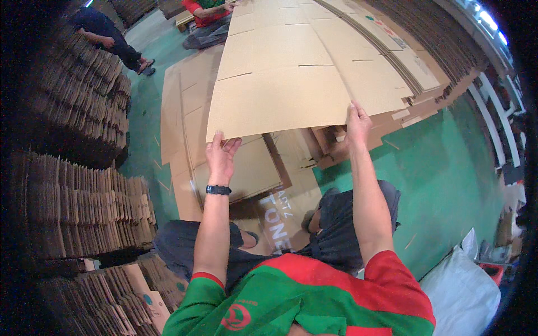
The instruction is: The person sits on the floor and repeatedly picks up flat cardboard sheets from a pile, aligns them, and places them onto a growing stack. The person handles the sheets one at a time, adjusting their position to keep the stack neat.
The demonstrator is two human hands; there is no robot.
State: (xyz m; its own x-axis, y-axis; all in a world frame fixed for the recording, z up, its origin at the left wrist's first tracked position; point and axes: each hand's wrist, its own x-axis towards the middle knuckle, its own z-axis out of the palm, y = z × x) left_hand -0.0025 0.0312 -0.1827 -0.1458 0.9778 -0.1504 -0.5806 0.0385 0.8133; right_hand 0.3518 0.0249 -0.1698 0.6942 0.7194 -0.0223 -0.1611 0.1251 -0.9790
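Observation:
A large tan cardboard sheet [280, 92] with slits and crease lines stretches away in front of me, its near edge raised. My left hand [221, 157] grips the near left corner, its other fingers beneath the edge. Toward the near right, my right hand [358, 124] pinches the same edge beside a long crease. Below the raised edge lie more flat cardboard pieces [244, 168], partly hidden by the sheet. At the far end, another person's hand [230, 7] is at the sheet's edge.
Stacks of flattened cardboard [84, 201] line the left side. A tall cardboard pile [414, 33] stands at the far right. A white plastic sack [462, 291] sits at the lower right on the green floor [443, 168]. Another person's legs [126, 50] show at the far left.

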